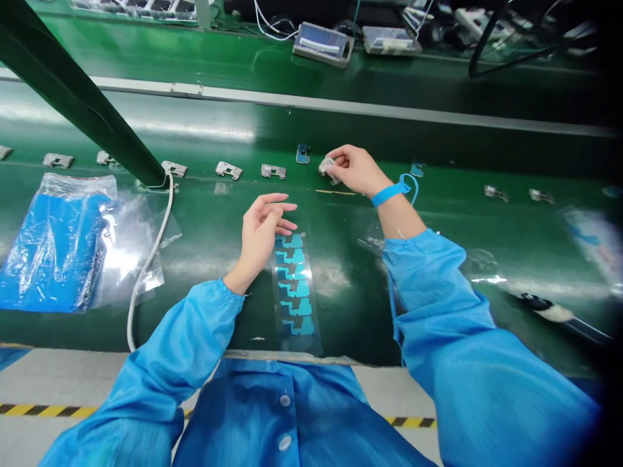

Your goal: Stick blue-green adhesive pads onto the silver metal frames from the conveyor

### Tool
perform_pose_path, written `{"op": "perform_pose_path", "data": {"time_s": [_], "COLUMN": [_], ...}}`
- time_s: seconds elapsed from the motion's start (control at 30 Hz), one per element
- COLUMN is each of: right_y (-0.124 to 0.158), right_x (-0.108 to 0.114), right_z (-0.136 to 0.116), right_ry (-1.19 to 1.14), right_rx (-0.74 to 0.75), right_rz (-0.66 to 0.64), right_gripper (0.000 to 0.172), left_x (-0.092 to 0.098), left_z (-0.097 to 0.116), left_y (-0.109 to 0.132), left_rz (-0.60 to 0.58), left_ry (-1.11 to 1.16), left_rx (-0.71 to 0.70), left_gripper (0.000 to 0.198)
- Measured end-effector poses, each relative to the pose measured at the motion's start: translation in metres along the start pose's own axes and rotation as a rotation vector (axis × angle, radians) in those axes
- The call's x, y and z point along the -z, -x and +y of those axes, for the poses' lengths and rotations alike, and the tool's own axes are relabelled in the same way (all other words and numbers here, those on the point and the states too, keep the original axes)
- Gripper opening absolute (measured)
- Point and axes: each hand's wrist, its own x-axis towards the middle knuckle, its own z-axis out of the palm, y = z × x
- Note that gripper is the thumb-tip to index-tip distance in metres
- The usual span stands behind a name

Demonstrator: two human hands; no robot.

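Between the thumb and fingers of my right hand (354, 170) is a small silvery metal plate (329, 170), held just over the green bench. A blue strap circles that wrist. My left hand (265, 227) hovers with its fingers apart and nothing in them. Just below its fingertips lies a clear sheet of light-blue die-cut stickers (294, 285). A blue-faced plate (302, 154) rests to the left of the held one. Farther left, several similar metal plates (273, 171) form a loose row.
A clear bag with blue sheets (58, 246) lies at the left. A dark green post (97, 104) and a white cable (154, 253) stand beside it. More plates (496, 192) and a black-and-white handled tool (548, 307) are at the right. A metal rail (292, 106) runs behind.
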Motion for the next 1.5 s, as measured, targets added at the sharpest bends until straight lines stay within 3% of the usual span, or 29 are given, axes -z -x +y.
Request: {"op": "perform_pose_path", "data": {"time_s": [0.13,0.23,0.3,0.4,0.47,0.53,0.6,0.63,0.7,0.77,0.87,0.93,1.07,1.17,1.37,1.5], "right_y": [0.041,0.083,0.108,0.134,0.151,0.172,0.199,0.215,0.245,0.272,0.299,0.308,0.31,0.304,0.301,0.308], "right_x": [-0.011,-0.027,-0.039,-0.051,-0.051,-0.045,-0.036,-0.032,-0.026,-0.026,-0.032,-0.038,-0.047,-0.044,-0.012,0.017], "right_z": [-0.032,-0.06,-0.073,-0.081,-0.078,-0.069,-0.059,-0.053,-0.043,-0.034,-0.02,-0.014,-0.011,-0.014,-0.037,-0.065], "right_ry": [-0.478,-0.726,-0.859,-0.959,-0.879,-0.64,-0.33,-0.197,-0.04,0.09,0.3,0.389,0.476,0.489,0.47,0.287], "right_rx": [0.1,0.034,-0.044,-0.14,-0.115,-0.007,0.144,0.224,0.377,0.488,0.569,0.605,0.666,0.797,1.106,1.115], "right_rz": [0.01,-0.059,-0.134,-0.216,-0.199,-0.078,0.033,0.02,-0.155,-0.334,-0.408,-0.377,-0.233,-0.119,-0.039,-0.046], "right_gripper": [0.023,0.034,0.041,0.045,0.046,0.044,0.033,0.024,0.02,0.039,0.065,0.062,0.036,0.025,0.032,0.027], "left_x": [0.0,-0.003,-0.008,-0.014,-0.016,-0.015,-0.013,-0.012,-0.012,-0.014,-0.017,-0.018,-0.017,-0.015,-0.015,-0.015], "left_z": [-0.01,-0.02,-0.023,-0.022,-0.019,-0.015,-0.012,-0.012,-0.014,-0.022,-0.037,-0.048,-0.061,-0.066,-0.065,-0.056], "left_y": [-0.003,-0.002,0.001,0.006,0.008,0.008,0.007,0.007,0.007,0.008,0.009,0.009,0.007,0.005,0.003,0.003], "left_rz": [-0.046,-0.181,-0.245,-0.241,-0.215,-0.209,-0.219,-0.226,-0.254,-0.31,-0.4,-0.447,-0.509,-0.539,-0.517,-0.506], "left_ry": [-0.1,-0.151,-0.101,0.035,0.13,0.193,0.207,0.204,0.199,0.191,0.136,0.084,-0.015,-0.046,-0.007,0.039], "left_rx": [0.018,-0.03,-0.112,-0.192,-0.172,-0.091,0.019,0.07,0.155,0.221,0.266,0.253,0.187,0.164,0.221,0.296], "left_gripper": [0.048,0.07,0.063,0.056,0.054,0.052,0.049,0.046,0.04,0.034,0.027,0.024,0.019,0.016,0.013,0.016]}}
